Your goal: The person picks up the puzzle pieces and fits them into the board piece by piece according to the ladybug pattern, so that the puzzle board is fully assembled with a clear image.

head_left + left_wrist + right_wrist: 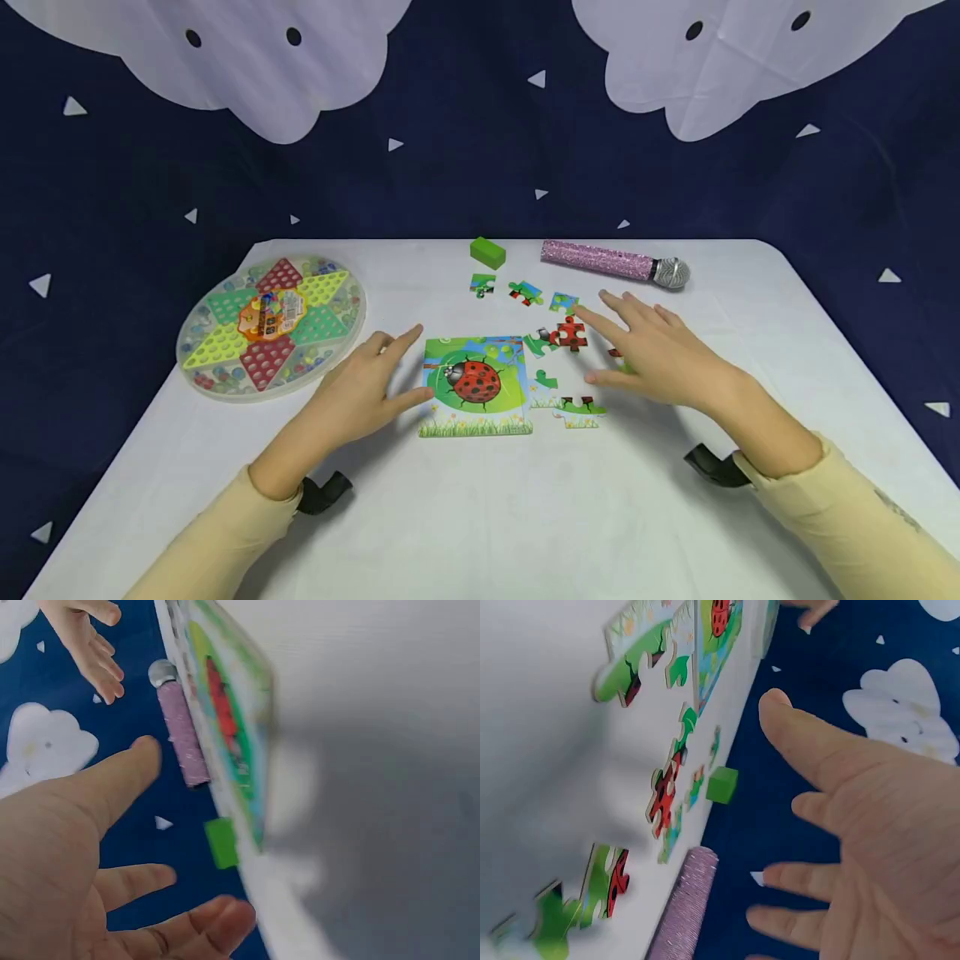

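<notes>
A square ladybug picture board [476, 417] lies flat mid-table. My left hand [367, 379] hovers at its left side, thumb near the edge and fingers spread, holding nothing. Loose jigsaw pieces are scattered to the right of the board, among them a red piece [572, 334], a grass piece [580, 410] and a blue-green piece [563, 302]. Over the pieces on the right my right hand [660, 354] is held with fingers apart and nothing in them. It partly hides a red and green piece [604, 881], which shows better in the right wrist view.
Behind the pieces sit a green block [488, 252] and a pink glitter microphone [600, 260]. A round Chinese checkers board [273, 325] with marbles lies at the left. A dark blue patterned cloth [480, 183] hangs behind the white table [480, 525].
</notes>
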### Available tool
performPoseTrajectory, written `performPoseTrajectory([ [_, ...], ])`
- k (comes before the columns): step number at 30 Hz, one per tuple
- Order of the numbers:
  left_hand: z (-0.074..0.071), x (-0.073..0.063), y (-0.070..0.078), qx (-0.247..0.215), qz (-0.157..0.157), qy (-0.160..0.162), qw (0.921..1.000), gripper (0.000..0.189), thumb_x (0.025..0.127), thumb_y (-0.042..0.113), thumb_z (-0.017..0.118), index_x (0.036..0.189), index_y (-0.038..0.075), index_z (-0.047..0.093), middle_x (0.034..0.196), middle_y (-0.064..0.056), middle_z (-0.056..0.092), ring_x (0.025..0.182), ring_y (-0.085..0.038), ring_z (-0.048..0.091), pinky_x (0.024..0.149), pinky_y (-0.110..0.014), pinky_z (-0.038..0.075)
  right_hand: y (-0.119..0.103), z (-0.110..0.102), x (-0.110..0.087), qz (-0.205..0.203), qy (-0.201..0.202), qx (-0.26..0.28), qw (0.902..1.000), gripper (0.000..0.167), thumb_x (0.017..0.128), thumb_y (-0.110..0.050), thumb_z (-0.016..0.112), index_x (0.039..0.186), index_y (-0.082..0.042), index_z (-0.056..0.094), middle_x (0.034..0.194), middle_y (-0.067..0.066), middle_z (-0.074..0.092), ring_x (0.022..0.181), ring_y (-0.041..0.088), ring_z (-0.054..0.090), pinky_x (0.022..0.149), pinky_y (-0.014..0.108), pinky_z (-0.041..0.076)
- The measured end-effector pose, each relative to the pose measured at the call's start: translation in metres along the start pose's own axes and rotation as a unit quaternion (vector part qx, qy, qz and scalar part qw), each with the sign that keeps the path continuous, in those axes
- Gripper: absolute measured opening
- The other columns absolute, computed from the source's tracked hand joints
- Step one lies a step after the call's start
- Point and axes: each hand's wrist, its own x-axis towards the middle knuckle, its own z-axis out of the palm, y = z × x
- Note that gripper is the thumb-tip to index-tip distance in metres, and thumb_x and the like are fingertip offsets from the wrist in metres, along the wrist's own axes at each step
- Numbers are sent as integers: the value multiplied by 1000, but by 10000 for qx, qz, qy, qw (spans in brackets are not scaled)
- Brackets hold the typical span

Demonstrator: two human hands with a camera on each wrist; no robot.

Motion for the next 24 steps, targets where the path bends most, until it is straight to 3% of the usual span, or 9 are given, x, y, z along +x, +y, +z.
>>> performPoseTrajectory([
  [3,6,5,-9,-564,-208,-434,9972,87,92,40,86,161,4,48,114,-17,66,76,-17,56,64,-33,47,3,-2,25,-257,-12,104,9996,83,100,-52,73,168,-20,38,167,22,42,147,49,49,114,72,42],
  [5,10,7,-15,-794,-309,-676,9941,86,90,39,88,158,1,51,108,-13,65,77,-15,52,67,-31,44,4,-2,47,-369,-34,217,9991,77,100,-48,74,165,-17,45,159,21,53,132,43,63,106,66,50],
  [8,16,11,-20,-988,-324,-866,9908,86,87,38,91,154,0,54,103,-10,62,80,-16,49,71,-32,42,4,1,81,-451,-121,561,9973,69,101,-41,75,159,-12,53,145,18,64,114,33,71,94,55,58],
  [12,21,12,-25,-1224,-378,-1014,9866,87,83,36,93,154,2,56,100,-8,58,81,-17,47,71,-32,40,-1,7,125,-511,-230,1140,9919,58,101,-31,77,152,-8,61,137,17,69,102,25,72,85,43,59],
  [15,23,11,-27,-1352,-417,-1073,9841,88,81,33,95,154,3,56,102,-8,58,83,-17,47,73,-32,40,-7,13,153,-526,-314,1382,9885,57,100,-26,78,151,-7,62,140,17,68,96,25,71,86,42,58],
  [21,26,8,-29,-1533,-484,-1132,9805,90,79,31,96,156,7,56,105,-7,56,88,-17,46,78,-33,40,-20,26,190,-440,-557,1331,9886,61,99,-25,80,154,-9,60,155,15,61,133,33,64,109,48,54],
  [22,26,9,-29,-1562,-500,-1134,9799,90,79,32,96,156,7,56,105,-7,56,88,-18,46,78,-33,40,-22,27,194,-392,-582,1312,9889,61,99,-25,80,154,-10,59,155,14,61,130,32,64,106,47,54],
  [24,26,10,-30,-1587,-519,-1119,9796,90,79,32,96,156,9,56,106,-7,55,89,-17,46,79,-34,40,-25,29,201,-263,-629,1274,9895,60,100,-25,79,155,-12,59,150,13,65,107,29,66,95,45,54],
])
